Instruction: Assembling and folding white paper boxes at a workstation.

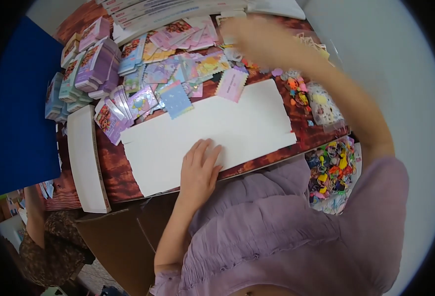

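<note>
A flat white cardboard sheet [247, 123] lies across the near part of the table. On its front edge rests my left hand [200, 165], fingers stretched out and nothing held. My right arm reaches far over the table. The right hand [247, 39] is smeared by motion above the back of the heap of packets, its fingers unreadable. A pink zigzag-edged packet [233, 84] and a blue packet [176, 99] overlap the sheet's far edge. Behind them lie many pastel packets [160, 71]. Small colourful trinkets [298, 91] sit right of the sheet.
Stacked small boxes [96, 66] stand at the left behind a long white box lid [85, 158]. White flat boxes [153, 15] line the back. A clear bag [324, 103] and a bag of colourful charms [333, 170] are at right. Another person's arm [34, 217] shows lower left.
</note>
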A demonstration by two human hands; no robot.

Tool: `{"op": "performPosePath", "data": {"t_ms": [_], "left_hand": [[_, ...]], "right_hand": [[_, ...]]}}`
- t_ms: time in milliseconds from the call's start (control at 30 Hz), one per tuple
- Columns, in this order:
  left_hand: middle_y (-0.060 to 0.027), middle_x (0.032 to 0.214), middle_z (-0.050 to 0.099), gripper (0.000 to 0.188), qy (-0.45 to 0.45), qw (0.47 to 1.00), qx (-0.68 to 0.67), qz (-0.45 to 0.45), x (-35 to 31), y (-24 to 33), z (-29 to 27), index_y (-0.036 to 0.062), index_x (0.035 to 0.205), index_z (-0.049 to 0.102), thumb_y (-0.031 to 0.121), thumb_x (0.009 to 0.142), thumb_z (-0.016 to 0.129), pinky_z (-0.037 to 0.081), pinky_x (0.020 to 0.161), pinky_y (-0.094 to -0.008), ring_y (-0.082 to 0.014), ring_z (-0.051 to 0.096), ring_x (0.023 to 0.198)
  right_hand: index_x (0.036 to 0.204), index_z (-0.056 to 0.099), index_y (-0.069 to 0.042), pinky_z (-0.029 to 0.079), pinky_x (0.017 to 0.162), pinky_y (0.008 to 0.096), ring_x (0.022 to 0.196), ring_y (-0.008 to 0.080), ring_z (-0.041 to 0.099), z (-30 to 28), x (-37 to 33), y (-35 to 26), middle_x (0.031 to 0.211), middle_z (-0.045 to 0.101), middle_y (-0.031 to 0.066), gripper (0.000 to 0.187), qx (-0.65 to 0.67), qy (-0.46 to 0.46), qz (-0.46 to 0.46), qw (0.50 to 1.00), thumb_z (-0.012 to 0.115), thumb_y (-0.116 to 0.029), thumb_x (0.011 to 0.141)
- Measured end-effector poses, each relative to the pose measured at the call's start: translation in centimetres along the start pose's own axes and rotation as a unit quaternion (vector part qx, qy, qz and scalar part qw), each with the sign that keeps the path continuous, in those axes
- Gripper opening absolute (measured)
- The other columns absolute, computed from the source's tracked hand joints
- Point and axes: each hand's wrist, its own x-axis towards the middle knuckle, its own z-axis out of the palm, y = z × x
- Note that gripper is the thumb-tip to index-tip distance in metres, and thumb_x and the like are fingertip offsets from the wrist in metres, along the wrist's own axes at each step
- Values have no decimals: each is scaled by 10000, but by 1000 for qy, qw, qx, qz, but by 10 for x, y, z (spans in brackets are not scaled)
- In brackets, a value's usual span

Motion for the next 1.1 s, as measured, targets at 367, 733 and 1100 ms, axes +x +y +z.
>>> {"op": "performPosePath", "data": {"t_ms": [367,733,1100], "left_hand": [[-196,1457,509,700,-128,979,129,95,9,-5,-7,57,1435,537,280,832,812,410,1097,-508,-406,470,1364],[-209,1396,591,521,-85,942,239,219,-2,-25,9,-31,1321,590,172,876,769,506,1058,-456,-397,572,1305],[-100,1082,602,357,43,934,266,235,20,4,-17,8,1172,633,88,824,632,543,827,-353,-259,616,950]], "right_hand": [[1433,464,113,482,1032,487,1407,453,453,152,-189,0,1549,408,315,728,-130,-18,-169,977,700,-29,758],[1408,496,130,529,1015,503,1379,463,505,157,-180,11,1509,476,304,565,-212,-5,-223,952,587,-63,885],[1289,593,65,525,960,437,1186,363,620,125,-176,6,1324,625,201,431,-124,85,-223,963,586,-91,887]]}}
